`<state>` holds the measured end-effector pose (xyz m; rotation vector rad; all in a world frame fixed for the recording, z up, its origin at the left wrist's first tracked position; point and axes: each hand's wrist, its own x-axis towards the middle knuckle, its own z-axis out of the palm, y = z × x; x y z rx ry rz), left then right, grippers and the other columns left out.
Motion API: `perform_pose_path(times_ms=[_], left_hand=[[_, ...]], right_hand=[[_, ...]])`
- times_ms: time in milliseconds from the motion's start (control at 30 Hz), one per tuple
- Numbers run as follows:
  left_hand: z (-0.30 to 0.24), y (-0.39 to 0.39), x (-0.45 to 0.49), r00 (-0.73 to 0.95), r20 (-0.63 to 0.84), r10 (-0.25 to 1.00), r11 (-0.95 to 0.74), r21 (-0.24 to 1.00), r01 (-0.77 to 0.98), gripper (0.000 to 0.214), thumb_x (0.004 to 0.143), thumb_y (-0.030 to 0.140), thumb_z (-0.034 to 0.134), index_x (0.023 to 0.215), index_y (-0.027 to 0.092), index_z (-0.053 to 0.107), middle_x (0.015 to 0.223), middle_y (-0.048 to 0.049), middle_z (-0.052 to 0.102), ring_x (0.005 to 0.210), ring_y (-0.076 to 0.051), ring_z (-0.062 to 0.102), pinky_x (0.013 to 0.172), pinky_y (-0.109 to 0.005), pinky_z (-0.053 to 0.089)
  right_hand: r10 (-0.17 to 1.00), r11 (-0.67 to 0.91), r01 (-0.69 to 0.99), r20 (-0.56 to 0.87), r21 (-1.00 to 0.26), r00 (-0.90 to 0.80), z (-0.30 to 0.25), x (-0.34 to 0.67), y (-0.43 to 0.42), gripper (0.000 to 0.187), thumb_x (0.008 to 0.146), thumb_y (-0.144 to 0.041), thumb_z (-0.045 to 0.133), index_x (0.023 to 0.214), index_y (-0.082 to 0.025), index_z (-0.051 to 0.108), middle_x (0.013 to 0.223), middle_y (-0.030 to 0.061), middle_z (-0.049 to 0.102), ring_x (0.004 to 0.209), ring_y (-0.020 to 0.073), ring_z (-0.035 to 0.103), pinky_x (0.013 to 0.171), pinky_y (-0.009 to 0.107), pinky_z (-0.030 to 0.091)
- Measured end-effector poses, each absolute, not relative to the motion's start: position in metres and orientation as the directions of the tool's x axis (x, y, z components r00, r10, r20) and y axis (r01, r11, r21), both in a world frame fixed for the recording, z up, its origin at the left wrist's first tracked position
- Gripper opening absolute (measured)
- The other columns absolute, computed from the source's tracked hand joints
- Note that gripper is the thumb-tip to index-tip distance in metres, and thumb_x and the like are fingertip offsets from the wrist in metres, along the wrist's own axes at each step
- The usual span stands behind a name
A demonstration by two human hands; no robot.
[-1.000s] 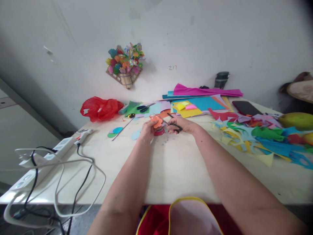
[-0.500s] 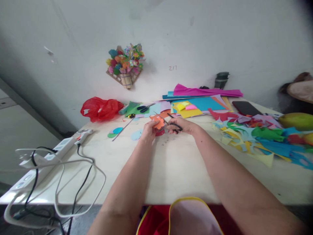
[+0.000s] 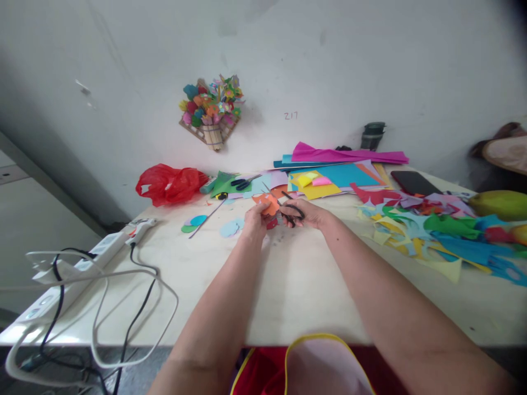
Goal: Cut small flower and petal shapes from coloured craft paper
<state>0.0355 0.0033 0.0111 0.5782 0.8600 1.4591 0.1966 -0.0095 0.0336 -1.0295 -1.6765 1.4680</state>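
Observation:
Over the middle of the table, my left hand [image 3: 256, 218] pinches a piece of orange paper [image 3: 269, 204] with a scalloped edge. A pair of black-handled scissors [image 3: 295, 210] is in my right hand [image 3: 309, 213], fingers wrapped round the handles. The scissor blades are apart and lie at the right edge of the orange paper; whether they touch it I cannot tell. Partly hidden beneath my hands is a red paper piece [image 3: 272, 224]. Light blue paper circles [image 3: 231, 227] lie left of my left hand.
Coloured paper scraps [image 3: 411, 225] spread over the right side, near a phone [image 3: 415, 182]. Paper sheets [image 3: 349, 174] are stacked at the back. A second pair of scissors [image 3: 242, 183] lies near a red plastic bag [image 3: 171, 184]. A power strip [image 3: 78, 274] with loose cables runs along the left.
My left hand and the orange paper have shifted slightly right, and the paper has turned a little. My right hand has moved slightly left with the scissors.

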Motion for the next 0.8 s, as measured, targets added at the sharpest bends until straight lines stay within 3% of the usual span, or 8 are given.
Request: perform_pose_path(times_ms=[333,800], left_hand=[[0.005,0.007,0.039,-0.147,-0.156,0.977,0.034,0.790,-0.613,0.016,0.067,0.010,0.075,0.074,0.015,0.062,0.061,-0.0014,0.065,0.052,-0.013,0.062,0.055,-0.024,0.050],[-0.001,0.012,0.043,-0.228,-0.160,0.961,0.003,0.825,-0.565,0.020,0.068,0.015,0.078,0.076,0.018,0.060,0.059,0.0010,0.062,0.052,-0.014,0.062,0.054,-0.025,0.050]], right_hand=[[0.847,0.134,0.119,0.051,-0.984,-0.529,0.024,0.196,-0.004,0.046,0.077,-0.057,0.081,0.073,-0.017,0.060,0.061,0.0038,0.068,0.048,0.0122,0.061,0.035,0.018,0.041],[0.851,0.093,0.157,-0.003,-0.983,-0.525,0.029,0.191,-0.009,0.036,0.081,-0.048,0.078,0.073,-0.018,0.060,0.061,0.0040,0.067,0.050,0.0134,0.061,0.039,0.020,0.045]])
